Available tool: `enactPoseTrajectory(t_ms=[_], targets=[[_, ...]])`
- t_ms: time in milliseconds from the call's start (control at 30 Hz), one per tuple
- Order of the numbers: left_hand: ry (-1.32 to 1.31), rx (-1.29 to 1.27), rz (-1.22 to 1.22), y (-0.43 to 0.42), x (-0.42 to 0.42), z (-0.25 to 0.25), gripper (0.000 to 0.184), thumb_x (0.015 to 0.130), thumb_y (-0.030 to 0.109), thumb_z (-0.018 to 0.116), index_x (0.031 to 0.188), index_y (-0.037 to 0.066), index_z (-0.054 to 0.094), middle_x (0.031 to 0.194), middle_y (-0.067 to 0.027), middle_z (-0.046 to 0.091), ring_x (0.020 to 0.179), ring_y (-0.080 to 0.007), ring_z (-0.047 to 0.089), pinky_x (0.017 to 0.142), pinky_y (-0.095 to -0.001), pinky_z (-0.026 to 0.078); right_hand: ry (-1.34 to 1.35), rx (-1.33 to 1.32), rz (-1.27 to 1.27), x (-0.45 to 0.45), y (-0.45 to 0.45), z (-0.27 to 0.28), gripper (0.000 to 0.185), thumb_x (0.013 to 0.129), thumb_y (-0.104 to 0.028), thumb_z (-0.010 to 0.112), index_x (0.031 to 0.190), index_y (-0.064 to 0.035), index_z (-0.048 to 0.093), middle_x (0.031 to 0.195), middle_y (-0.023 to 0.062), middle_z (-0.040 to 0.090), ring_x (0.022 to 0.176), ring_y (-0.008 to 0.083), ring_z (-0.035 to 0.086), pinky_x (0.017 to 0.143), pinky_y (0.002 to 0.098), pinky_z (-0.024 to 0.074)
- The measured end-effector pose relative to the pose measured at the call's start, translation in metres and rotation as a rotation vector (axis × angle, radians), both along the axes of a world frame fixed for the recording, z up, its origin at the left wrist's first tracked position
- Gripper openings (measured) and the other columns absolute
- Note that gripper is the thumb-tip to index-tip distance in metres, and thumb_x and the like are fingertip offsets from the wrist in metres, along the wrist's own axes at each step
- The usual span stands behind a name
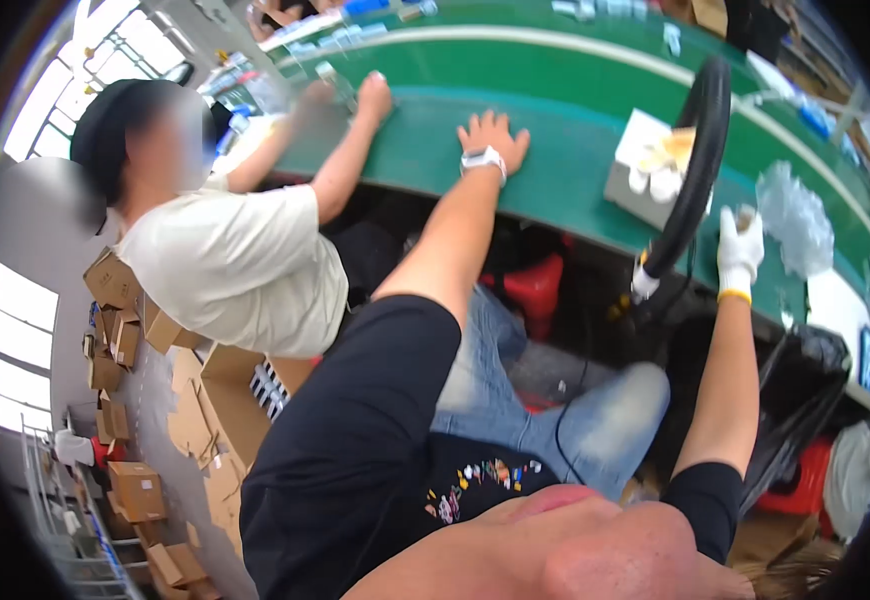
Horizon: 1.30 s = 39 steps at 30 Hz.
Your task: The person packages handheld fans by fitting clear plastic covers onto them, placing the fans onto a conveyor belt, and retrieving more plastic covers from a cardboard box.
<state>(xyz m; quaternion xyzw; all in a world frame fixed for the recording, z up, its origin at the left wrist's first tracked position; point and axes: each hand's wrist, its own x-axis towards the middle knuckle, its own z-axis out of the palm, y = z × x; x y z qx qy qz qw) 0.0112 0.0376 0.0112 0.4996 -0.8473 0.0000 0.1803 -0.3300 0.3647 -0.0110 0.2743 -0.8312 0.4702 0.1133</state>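
While the bare left hand [490, 143] lies flat, fingers spread and holding nothing, on the green tabletop [560, 180], the gloved right hand [740, 250] at the right of the frame has its fingers curled round a small item [746, 215]. Probably light and stiff, it suits a pinch by its sides; it looks greyish-brown and blurred, beside a crumpled clear plastic bag [797, 220].
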Motion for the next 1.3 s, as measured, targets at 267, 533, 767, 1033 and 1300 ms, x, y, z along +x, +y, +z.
enactPoseTrajectory(t_ms=[267,533,767,1033,1300], targets=[[0.018,0.066,0.028,0.003,-0.003,0.011,0.067,0.097,0.059,0.052,0.148,0.015,0.055,0.161,-0.0101,0.043,0.15,-0.0344,0.035,0.121,-0.0583,0.025,-0.052,-0.049,0.014,0.011,0.004,0.018,0.048,0.086,-0.039,0.08,0.118,-0.0047,0.066,0.103,0.0101,0.073,0.092,0.0215,0.07,0.089,0.0346,0.0541],[-0.013,0.004,0.054,0.018,0.019,0.031,0.066,0.096,0.06,0.052,0.147,0.017,0.056,0.159,-0.0097,0.045,0.148,-0.0327,0.038,0.119,-0.0584,0.028,-0.025,-0.101,0.028,0.029,0.011,0.022,0.049,0.085,-0.04,0.08,0.117,-0.0047,0.067,0.101,0.0111,0.073,0.091,0.0224,0.07,0.088,0.0353,0.0541],[0.062,-0.115,0.013,0.022,0.022,0.034,0.067,0.095,0.059,0.051,0.145,0.015,0.057,0.157,-0.0097,0.047,0.144,-0.0325,0.041,0.116,-0.0588,0.032,0.045,-0.166,0.008,0.043,0.027,0.047,0.049,0.084,-0.041,0.08,0.115,-0.0057,0.069,0.099,0.011,0.074,0.092,0.0229,0.071,0.089,0.0354,0.0545],[0.016,-0.014,0.059,0.029,0.035,0.028,0.07,0.096,0.063,0.051,0.151,0.018,0.052,0.163,-0.007,0.042,0.15,-0.0316,0.035,0.121,-0.0584,0.025,-0.01,-0.163,0.029,0.054,0.03,0.038,0.046,0.082,-0.038,0.081,0.111,-0.0054,0.067,0.097,0.0104,0.074,0.089,0.0222,0.072,0.086,0.0347,0.0557],[-0.011,0.005,0.085,0.025,0.029,0.037,0.073,0.096,0.065,0.049,0.153,0.019,0.05,0.165,-0.0064,0.039,0.152,-0.0316,0.034,0.122,-0.0583,0.025,-0.021,-0.168,0.027,0.054,0.026,0.05,0.042,0.083,-0.039,0.079,0.107,-0.007,0.067,0.096,0.0115,0.074,0.09,0.0254,0.072,0.088,0.0365,0.056]])
